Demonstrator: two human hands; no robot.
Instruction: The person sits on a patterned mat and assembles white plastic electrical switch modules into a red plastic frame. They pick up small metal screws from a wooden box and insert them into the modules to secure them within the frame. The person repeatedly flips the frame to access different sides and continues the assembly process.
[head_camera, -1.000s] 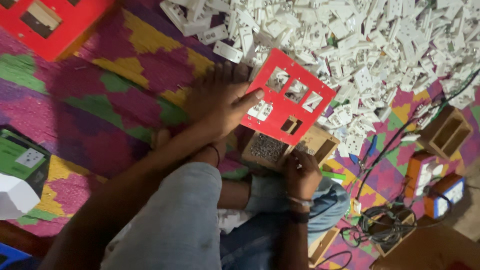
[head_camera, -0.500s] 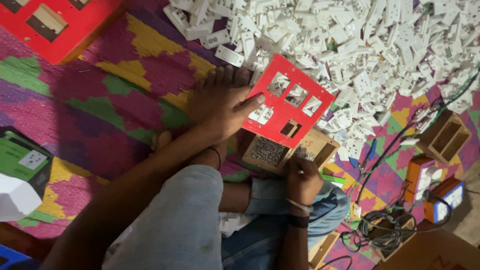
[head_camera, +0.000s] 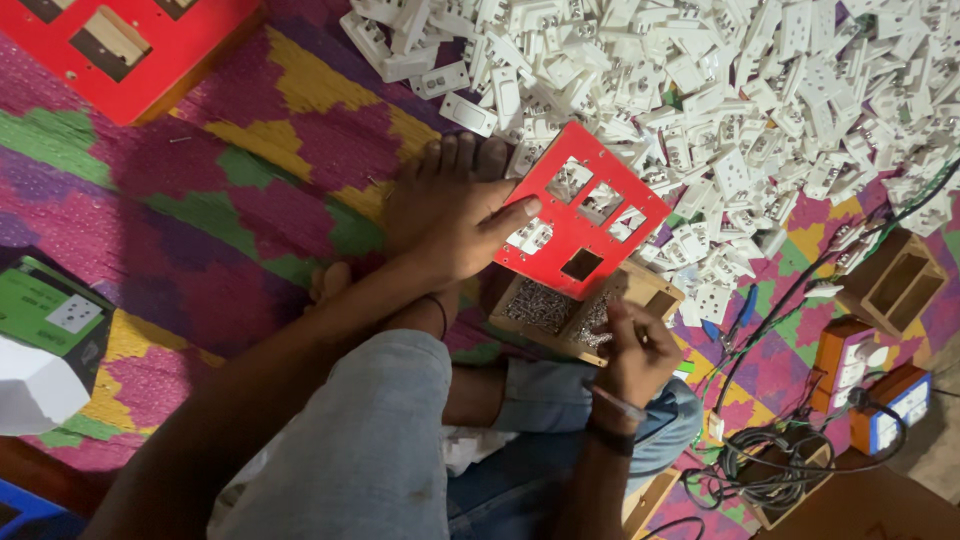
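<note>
Item: red panel (head_camera: 585, 215), flat square plate with several rectangular cut-outs. It sits tilted on a shallow wooden box (head_camera: 590, 315), beside the person's bare foot (head_camera: 440, 190).
Handling: likely light and stiff, with smooth faces that may slip; best gripped at an outer edge or through a cut-out, since the thin bars between openings look weakest.
Left hand (head_camera: 455, 235): spread nearly flat, thumb pressing the panel's near edge; it grips nothing.
Right hand (head_camera: 635, 350): fingers pinched together at the box, where small metal screws (head_camera: 540, 305) lie; whether one is held cannot be told.
Surroundings: heap of white plastic sockets (head_camera: 720, 90), hard and glossy; woven floor mat (head_camera: 200, 230) in purple, yellow and green; black cables (head_camera: 780, 465).
</note>
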